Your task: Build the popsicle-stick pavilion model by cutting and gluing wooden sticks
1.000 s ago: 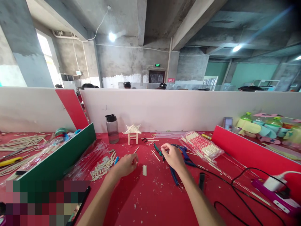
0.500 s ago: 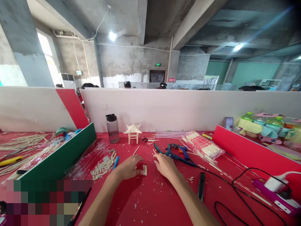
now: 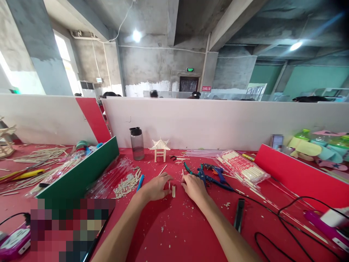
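Observation:
Between thumb and fingers, my left hand [image 3: 156, 187] holds a short wooden stick [image 3: 169, 185] upright. Just right of it, a small row of short sticks [image 3: 173, 191] lies on the red table. My right hand [image 3: 194, 185] rests on the table with its fingers pinched at the lower end of another thin stick [image 3: 183, 172]. Beyond both hands stands a small stick pavilion [image 3: 160, 150] with a pointed roof. A loose stick [image 3: 163, 169] lies between the pavilion and my left hand.
Left are a pile of cut sticks [image 3: 127, 186], a blue marker [image 3: 140, 182] and a dark bottle [image 3: 136, 143]. Right are blue-handled pliers [image 3: 201, 175], a glue gun [image 3: 218, 172], bagged sticks [image 3: 244, 167], a black cutter [image 3: 239, 214] and black cables [image 3: 272, 211].
My left hand has lifted one stick from the small row, which now has fewer sticks. My right hand's fingers have closed at a thin stick. The view has shifted slightly left.

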`<state>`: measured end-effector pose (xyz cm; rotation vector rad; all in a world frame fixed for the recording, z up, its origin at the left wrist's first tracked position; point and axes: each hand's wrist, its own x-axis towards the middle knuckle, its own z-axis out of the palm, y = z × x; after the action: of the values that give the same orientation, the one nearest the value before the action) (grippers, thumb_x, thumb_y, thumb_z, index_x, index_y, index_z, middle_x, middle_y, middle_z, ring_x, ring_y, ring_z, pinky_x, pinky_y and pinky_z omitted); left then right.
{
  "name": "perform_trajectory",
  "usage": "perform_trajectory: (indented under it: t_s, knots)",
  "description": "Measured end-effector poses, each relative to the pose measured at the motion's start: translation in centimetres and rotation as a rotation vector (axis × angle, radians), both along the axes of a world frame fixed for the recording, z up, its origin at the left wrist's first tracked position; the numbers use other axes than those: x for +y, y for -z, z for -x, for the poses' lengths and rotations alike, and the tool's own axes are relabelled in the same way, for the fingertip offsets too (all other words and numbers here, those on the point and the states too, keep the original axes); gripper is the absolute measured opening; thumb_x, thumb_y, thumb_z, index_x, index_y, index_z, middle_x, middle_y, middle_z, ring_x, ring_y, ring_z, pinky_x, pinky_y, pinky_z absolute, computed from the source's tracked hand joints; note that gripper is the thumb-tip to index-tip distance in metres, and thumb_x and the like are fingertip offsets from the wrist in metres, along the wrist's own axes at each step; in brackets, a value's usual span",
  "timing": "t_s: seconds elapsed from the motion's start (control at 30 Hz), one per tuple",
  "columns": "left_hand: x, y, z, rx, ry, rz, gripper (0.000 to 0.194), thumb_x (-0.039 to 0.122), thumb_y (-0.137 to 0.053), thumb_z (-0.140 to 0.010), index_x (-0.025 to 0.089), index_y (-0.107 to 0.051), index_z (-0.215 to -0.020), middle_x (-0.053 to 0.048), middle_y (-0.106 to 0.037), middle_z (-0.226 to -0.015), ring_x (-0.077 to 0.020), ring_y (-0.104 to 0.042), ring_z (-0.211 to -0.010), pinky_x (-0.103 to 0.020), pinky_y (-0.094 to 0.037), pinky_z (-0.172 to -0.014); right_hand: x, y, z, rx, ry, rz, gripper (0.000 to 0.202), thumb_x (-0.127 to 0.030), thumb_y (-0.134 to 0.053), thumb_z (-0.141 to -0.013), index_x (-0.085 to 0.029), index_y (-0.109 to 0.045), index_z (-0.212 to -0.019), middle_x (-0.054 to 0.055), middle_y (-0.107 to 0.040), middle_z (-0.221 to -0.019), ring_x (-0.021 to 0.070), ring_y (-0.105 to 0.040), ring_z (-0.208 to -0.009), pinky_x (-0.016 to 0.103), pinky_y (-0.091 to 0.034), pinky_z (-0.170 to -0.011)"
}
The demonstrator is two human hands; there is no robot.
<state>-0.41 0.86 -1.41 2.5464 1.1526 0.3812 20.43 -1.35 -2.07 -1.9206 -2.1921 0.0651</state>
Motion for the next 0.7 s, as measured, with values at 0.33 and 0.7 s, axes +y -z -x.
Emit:
perform_trajectory:
  t_s: [0.33, 0.7]
  knots:
    - [-0.44, -0.46, -0.42, -0.05, -0.005, -0.016, 0.048, 0.027, -0.057, -0.082, 0.02, -0.05, -0.129, -0.013, -0.054, -0.123, -0.0269, -0.061, -0.1, -0.041, -0.049, -0.091, 0.23, -0.03, 0.42, -0.002, 0.002, -0.047, 0.015, -0.027, -0.052, -0.092, -0.022, -0.065, -0.099, 0.008, -0.069, -0.103, 0.0222, -0.067, -0.095, 0.027, -0.046, -0.073]
    - [-0.06, 0.31, -0.33, -0.042, -0.005, -0.027, 0.047, 0.026, -0.056, -0.082, 0.02, -0.05, -0.129, -0.013, -0.054, -0.124, -0.0274, -0.06, -0.102, -0.041, -0.049, -0.092, 0.87, -0.23, 0.39, -0.007, 0.023, 0.031, 0.022, -0.008, -0.05, -0.088, -0.016, -0.061, -0.104, 0.014, -0.07, -0.1, 0.0261, -0.067, -0.099, 0.031, -0.045, -0.081]
